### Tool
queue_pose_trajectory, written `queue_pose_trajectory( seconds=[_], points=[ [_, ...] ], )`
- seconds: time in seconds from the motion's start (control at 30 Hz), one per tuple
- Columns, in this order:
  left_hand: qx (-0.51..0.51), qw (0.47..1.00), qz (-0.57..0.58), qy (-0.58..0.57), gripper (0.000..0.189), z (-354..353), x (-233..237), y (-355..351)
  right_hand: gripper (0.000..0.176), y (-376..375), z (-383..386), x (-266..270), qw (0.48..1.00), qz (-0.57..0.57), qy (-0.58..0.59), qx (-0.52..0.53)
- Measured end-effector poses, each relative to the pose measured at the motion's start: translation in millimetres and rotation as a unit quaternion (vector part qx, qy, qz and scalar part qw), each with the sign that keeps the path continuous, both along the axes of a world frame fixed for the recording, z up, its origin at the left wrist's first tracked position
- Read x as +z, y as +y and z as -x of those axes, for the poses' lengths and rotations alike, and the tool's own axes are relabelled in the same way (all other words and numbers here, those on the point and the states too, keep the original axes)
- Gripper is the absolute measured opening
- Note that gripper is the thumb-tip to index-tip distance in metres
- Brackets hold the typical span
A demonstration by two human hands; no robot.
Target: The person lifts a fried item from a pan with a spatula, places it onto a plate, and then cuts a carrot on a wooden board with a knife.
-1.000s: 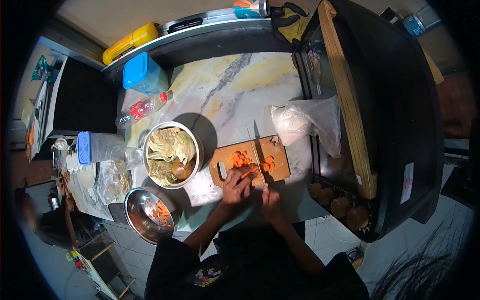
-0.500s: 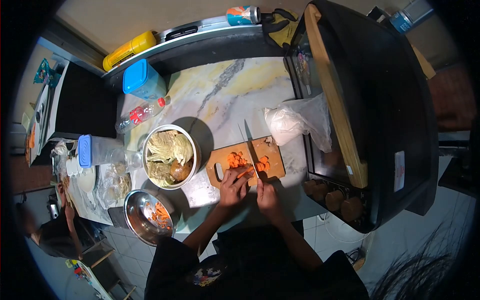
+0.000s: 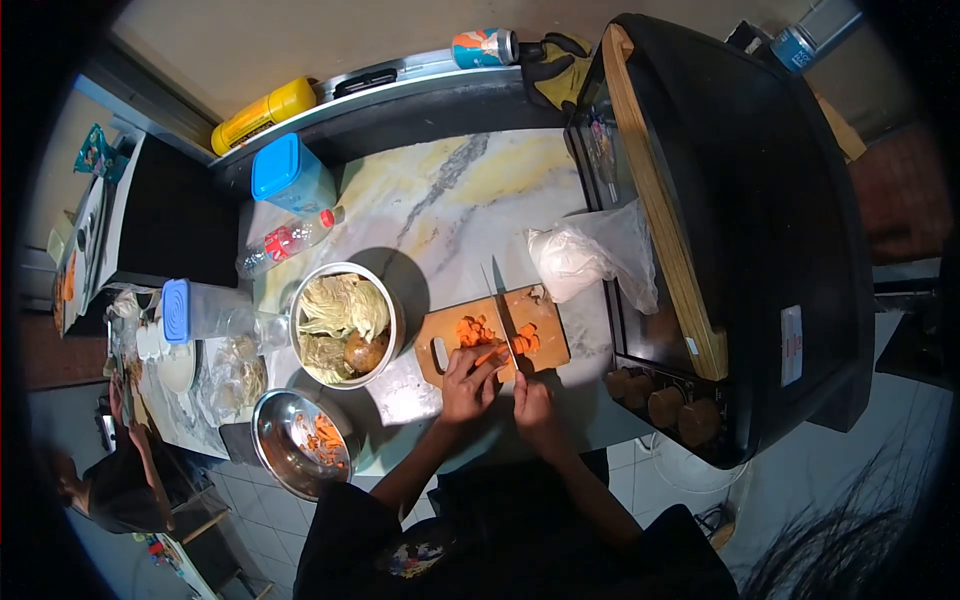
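Note:
On a wooden cutting board (image 3: 452, 330) lies a heap of diced carrot (image 3: 475, 330), with more pieces (image 3: 525, 338) to the right of the blade. My left hand (image 3: 469, 385) is closed around a carrot piece (image 3: 490, 356), fingers close beside the blade. In my right hand (image 3: 536, 408) is the handle of a long kitchen knife (image 3: 499, 305), its blade pointing away from me across the board. To the left stands a white pot (image 3: 298, 330) of cabbage leaves (image 3: 345, 305) and a brown round vegetable (image 3: 367, 352). A steel bowl (image 3: 268, 440) holds carrot peelings (image 3: 325, 440).
A black oven (image 3: 740, 250) with a wooden handle bounds the right side. Against it leans a plastic bag of white powder (image 3: 565, 262). A plastic bottle (image 3: 285, 243) and blue-lidded container (image 3: 290, 175) stand back left. Another person (image 3: 130, 470) is at the far left.
The whole view has shifted slightly, so the counter items sit a little lower. Both hands stay at the board, holding the carrot and the knife much as before.

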State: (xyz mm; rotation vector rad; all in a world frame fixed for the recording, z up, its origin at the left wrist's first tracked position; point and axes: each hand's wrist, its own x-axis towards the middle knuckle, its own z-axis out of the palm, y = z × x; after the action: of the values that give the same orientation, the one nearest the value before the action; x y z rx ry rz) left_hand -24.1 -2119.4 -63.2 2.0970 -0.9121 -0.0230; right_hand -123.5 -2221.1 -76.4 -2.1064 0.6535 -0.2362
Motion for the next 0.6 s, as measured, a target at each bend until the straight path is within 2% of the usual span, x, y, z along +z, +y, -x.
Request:
queue_pose_trajectory(
  seconds=[0.13,0.2,0.3,0.5,0.6],
  points=[
    [0.005,1.0,0.012,-0.017,0.04,-1,-3,-1,0.042,0,-7,-5,0.994,0.087,-0.063,-0.018],
    [0.009,1.0,0.009,0.02,0.04,2,4,0,0.041,-4,-13,-4,0.99,-0.006,0.137,0.007],
    [0.015,1.0,0.01,-0.007,0.035,2,-3,-1,0.042,-5,-18,20,0.996,-0.023,0.091,0.003],
    [0.026,0.999,0.019,-0.013,0.03,3,4,-3,0.047,-6,-20,30,0.994,-0.081,0.073,0.001],
    [0.031,0.999,0.032,-0.019,0.029,4,4,-4,0.046,-8,-12,15,0.99,-0.064,0.122,0.039]
  ],
)
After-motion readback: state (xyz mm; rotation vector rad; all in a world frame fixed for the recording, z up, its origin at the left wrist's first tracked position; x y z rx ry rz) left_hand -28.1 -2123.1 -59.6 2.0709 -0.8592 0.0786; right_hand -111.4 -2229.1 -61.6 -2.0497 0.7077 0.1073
